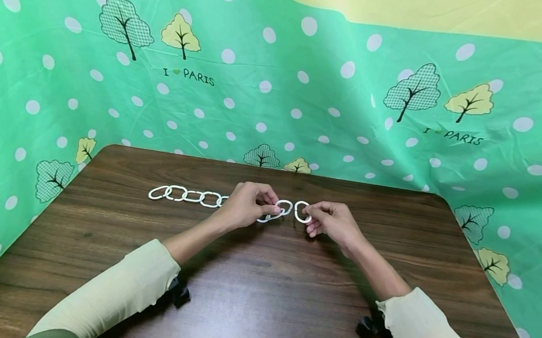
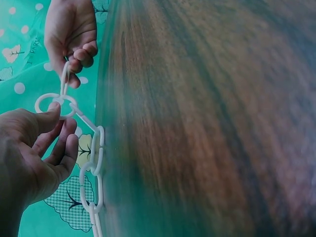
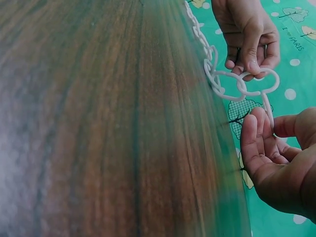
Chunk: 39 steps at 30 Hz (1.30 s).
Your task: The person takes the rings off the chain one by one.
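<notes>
A chain of white plastic links runs across the far part of the table, its right end raised. My left hand pinches the end link between thumb and fingers, with the link's loop poking out to the right. Facing it, my right hand holds a single white link upright by its right side. A narrow gap shows between the two links in the head view. Seen from the right wrist, the single link overlaps the edge of the end link. Part of the chain is hidden behind my left hand.
The dark wood-grain table extends toward me and to both sides. A green dotted cloth hangs behind it and along its sides. Black wrist mounts sit under the pale sleeves.
</notes>
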Each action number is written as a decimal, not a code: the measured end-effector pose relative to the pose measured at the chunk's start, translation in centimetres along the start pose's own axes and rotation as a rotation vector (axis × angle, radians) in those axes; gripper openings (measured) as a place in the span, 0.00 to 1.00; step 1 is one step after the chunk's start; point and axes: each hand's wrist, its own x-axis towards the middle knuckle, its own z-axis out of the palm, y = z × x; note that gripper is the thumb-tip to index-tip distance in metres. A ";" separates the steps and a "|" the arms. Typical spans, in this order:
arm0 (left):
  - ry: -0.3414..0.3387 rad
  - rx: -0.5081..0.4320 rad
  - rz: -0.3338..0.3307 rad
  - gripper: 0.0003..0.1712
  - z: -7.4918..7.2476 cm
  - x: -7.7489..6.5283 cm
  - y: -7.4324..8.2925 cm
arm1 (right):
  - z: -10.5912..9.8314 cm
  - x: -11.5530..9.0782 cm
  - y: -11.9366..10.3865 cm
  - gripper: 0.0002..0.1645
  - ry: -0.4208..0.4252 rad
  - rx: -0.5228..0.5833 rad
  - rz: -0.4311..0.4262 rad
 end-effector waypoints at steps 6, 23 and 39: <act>-0.008 -0.011 0.008 0.05 -0.1 0.0 -0.1 | -0.5 -0.2 0.2 0.20 0.008 -0.013 -0.001; -0.010 -0.008 0.006 0.05 0.0 0.0 0.0 | -2.6 -1.2 0.9 0.20 0.001 -0.058 0.000; 0.004 -0.079 -0.018 0.05 0.0 0.1 -0.4 | -4.7 -2.1 1.2 0.22 0.030 -0.066 -0.015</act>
